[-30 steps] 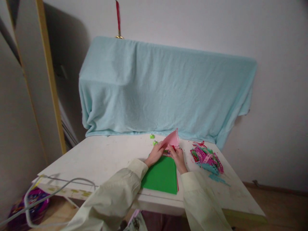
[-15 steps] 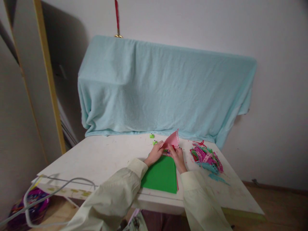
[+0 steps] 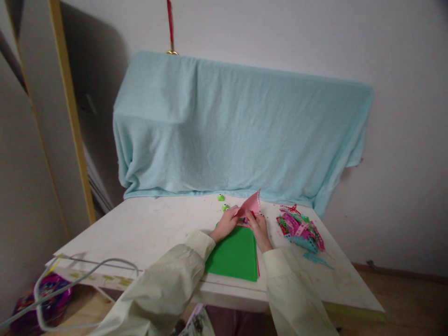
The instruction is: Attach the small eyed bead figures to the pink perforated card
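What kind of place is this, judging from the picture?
Probably a home craft corner. Both hands hold a pink paper piece over a green sheet on a worn white table, with a pile of paper scraps beside them.

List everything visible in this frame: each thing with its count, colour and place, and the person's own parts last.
pink paper: one, pink, scalloped edge, held up between both hands
green sheet: one, green, flat on the table under the wrists
paper scraps: a pile, pink, red, green and teal, right of the hands
green bits: two, small, bright green, behind the hands
table: one, white
cloth: one, pale blue, draped at the back
cable: one, grey, front left edge
ribbon: one, red, hanging on the wall
left hand: on the pink paper
right hand: on the pink paper
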Demonstrator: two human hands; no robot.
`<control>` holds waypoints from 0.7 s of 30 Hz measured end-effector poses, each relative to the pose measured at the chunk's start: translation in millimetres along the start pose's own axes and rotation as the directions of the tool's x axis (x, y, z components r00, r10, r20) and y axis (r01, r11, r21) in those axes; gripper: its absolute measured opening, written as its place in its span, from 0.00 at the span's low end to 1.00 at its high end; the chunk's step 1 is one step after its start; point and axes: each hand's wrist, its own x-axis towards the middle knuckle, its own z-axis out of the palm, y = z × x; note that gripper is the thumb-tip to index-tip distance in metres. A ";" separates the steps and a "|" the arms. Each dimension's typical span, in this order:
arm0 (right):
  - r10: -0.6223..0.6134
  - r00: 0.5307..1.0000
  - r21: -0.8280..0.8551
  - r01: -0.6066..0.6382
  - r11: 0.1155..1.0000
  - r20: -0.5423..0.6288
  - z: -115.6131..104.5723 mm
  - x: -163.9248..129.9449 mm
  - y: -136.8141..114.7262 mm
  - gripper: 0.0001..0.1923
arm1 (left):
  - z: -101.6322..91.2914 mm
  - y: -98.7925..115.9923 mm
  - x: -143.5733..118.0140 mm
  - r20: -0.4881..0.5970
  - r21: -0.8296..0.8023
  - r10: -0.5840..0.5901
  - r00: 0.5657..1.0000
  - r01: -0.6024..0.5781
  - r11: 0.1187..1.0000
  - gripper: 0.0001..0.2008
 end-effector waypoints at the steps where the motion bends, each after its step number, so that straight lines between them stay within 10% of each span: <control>1: 0.003 1.000 0.025 -0.003 1.000 -0.011 0.3 0.5 0.8 0.24 | 0.8 -0.3 -0.2 0.007 -0.010 -0.010 1.000 0.010 1.000 0.11; 21: 0.012 1.000 -0.005 -0.012 1.000 0.021 -4.8 6.6 9.1 0.26 | 8.4 -8.3 -4.3 0.038 -0.133 -0.168 0.985 0.172 0.976 0.25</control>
